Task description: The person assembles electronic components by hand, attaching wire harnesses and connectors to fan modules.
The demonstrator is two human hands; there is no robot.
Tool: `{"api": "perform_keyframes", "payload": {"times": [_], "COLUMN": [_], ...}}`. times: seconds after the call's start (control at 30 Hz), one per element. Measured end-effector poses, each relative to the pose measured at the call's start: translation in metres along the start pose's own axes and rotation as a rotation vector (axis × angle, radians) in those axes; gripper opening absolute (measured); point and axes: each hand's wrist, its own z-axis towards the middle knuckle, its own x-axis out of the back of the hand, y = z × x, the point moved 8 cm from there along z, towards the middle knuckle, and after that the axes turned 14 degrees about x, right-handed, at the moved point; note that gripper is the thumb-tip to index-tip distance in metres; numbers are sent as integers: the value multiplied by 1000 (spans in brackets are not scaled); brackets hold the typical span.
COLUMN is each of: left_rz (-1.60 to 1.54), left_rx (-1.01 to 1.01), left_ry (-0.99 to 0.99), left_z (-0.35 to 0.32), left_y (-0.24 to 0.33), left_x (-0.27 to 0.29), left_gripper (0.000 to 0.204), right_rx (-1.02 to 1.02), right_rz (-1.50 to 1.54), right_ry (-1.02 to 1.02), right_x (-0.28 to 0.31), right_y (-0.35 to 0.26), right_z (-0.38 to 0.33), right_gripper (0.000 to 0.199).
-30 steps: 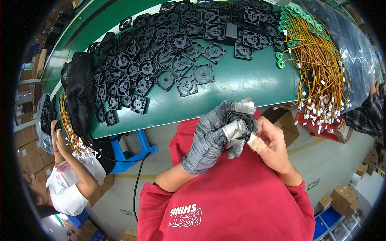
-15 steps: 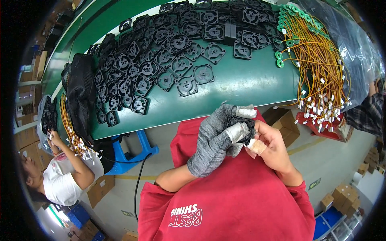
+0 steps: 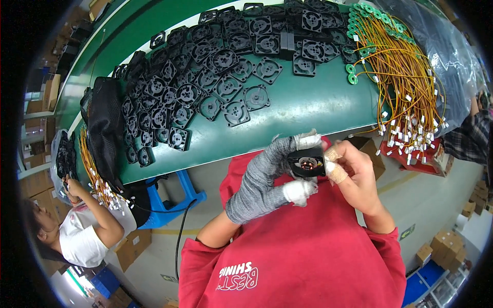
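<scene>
Between my hands is a small square black fan frame, with copper coils showing in its round opening. My left hand wears a grey knit glove with white tape on the fingertips. It cups the frame from the left, its taped forefinger above and its taped thumb below, standing off from the frame. Bare apart from tan and white tape on its fingers, my right hand pinches the frame's right edge between thumb and fingers. The left hand's other fingers are mostly hidden behind the frame.
Many black fan frames cover the green table. At the right lie green ring-shaped boards with orange-brown wires and white connectors, beside clear plastic sheeting. A black mesh bag hangs at the left edge. A co-worker handles parts there.
The fan frame has been turned so its coils show. My left thumb has moved down off it, and my right fingers have shifted onto its right edge.
</scene>
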Motion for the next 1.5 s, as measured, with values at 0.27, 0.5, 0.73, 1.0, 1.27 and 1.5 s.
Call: {"api": "perform_keyframes", "payload": {"times": [0.27, 0.5, 0.73, 1.0, 1.27, 1.5], "left_rz": [511, 681, 1138, 971, 676, 561], "left_rx": [-14, -156, -237, -1, 49, -39], "left_ry": [122, 91, 249, 108, 38, 30], "left_z": [3, 2, 5, 13, 18, 15], "left_y": [11, 21, 39, 23, 20, 20], "left_x": [10, 4, -10, 1, 1, 0], "left_gripper": [57, 58, 65, 52, 50, 49], "right_rx": [638, -29, -11, 259, 517, 779], "right_rz": [-804, -88, -16, -333, -715, -822], "right_ry": [34, -43, -97, -194, -169, -103], "right_x": [-11, 1, -7, -6, -11, -18], "right_y": [-48, -3, -2, -27, -56, -68], "right_z": [2, 6, 8, 16, 13, 4], "right_gripper": [23, 14, 12, 13, 20, 23]}}
